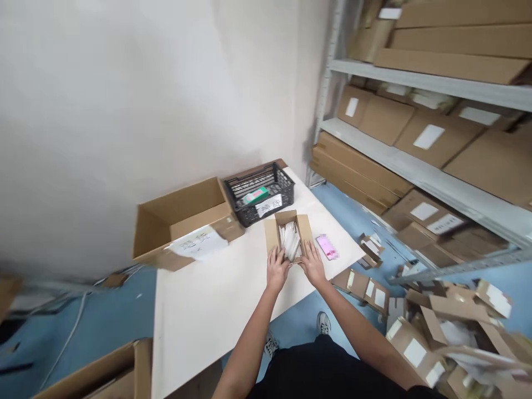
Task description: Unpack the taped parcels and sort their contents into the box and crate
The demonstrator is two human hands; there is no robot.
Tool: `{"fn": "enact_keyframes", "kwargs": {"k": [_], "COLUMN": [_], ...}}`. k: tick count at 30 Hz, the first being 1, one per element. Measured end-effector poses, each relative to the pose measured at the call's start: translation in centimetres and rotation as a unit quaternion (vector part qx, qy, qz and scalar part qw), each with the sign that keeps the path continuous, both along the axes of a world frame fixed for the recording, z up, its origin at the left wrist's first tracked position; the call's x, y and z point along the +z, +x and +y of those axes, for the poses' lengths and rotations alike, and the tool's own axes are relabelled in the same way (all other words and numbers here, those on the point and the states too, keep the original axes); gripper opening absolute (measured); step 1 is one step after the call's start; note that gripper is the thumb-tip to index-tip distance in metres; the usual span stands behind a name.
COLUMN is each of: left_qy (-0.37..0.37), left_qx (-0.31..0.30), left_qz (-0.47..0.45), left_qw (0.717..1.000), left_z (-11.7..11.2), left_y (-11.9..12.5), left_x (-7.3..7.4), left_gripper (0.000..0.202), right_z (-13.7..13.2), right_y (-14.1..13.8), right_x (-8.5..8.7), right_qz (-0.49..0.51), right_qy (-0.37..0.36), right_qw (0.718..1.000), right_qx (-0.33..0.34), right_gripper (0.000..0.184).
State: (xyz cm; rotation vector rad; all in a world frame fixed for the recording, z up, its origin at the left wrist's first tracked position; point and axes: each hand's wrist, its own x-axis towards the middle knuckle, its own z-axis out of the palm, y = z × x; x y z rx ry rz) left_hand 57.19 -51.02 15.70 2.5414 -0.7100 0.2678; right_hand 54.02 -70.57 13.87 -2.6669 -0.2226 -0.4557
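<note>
A small open cardboard box (272, 233) sits on the white table (208, 310), with white packets (290, 242) inside. My left hand (276, 270) rests at the box's near left corner, fingers stretched toward the opening. My right hand (312, 264) lies against the near right side, fingers spread flat on the flap. Neither hand holds anything. A pink packet (327, 247) lies on the table just right of the box.
A black plastic crate (260, 193) with a green item (255, 195) stands behind the small box. A large open carton (183, 221) sits at the table's back left. Shelves (419, 169) of long cartons fill the right. Loose boxes (449, 327) litter the blue floor.
</note>
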Motion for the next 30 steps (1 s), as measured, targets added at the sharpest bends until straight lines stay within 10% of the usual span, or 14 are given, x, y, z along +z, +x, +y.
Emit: {"fn": "enact_keyframes", "kwargs": {"k": [8,16,21,30], "left_qy": [-0.027,-0.011,0.000,-0.034], "left_qx": [-0.202,-0.371,-0.379,-0.276], "left_qz": [0.027,0.041,0.042,0.067], "left_qw": [0.979,0.928,0.925,0.958], "left_z": [-23.6,-43.5,-46.7,-41.4], "left_y": [1.9,-3.4,-4.9,-0.9], "left_x": [2.5,2.6,2.4,3.8], "left_gripper": [0.019,0.029,0.054,0.049], "right_z": [-20.8,-36.0,-40.4,-39.1], "right_y": [-6.3,-17.6,-20.7,-14.0], "right_x": [2.5,3.0,2.7,3.8], "right_qz": [0.014,0.041,0.034,-0.014], "right_qy": [-0.014,-0.018,-0.009,0.017], "right_qw": [0.967,0.893,0.855,0.902], "right_qx": [-0.253,-0.447,-0.518,-0.431], "right_gripper": [0.015,0.026,0.048,0.050]}}
